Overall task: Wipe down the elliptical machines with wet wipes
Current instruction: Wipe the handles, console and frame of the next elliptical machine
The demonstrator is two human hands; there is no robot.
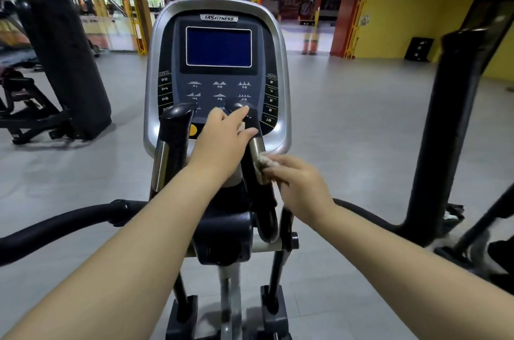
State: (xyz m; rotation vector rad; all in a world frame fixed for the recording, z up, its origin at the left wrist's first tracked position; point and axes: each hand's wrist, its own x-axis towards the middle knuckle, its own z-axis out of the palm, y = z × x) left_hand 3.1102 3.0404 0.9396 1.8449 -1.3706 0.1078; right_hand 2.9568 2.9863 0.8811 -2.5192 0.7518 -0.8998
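Wet wipe [266,160], crumpled, pinched by right hand [300,189] on metal grip [256,148]; left hand [222,139] clasps its top.

My left hand [222,139] and my right hand [299,186] are bare, and so are both wrists. My left forearm [125,245] and right forearm [403,264] are uncovered all the way to the bottom corners of the view. My right fingers [283,172] are blurred, so I cannot make out my nails.
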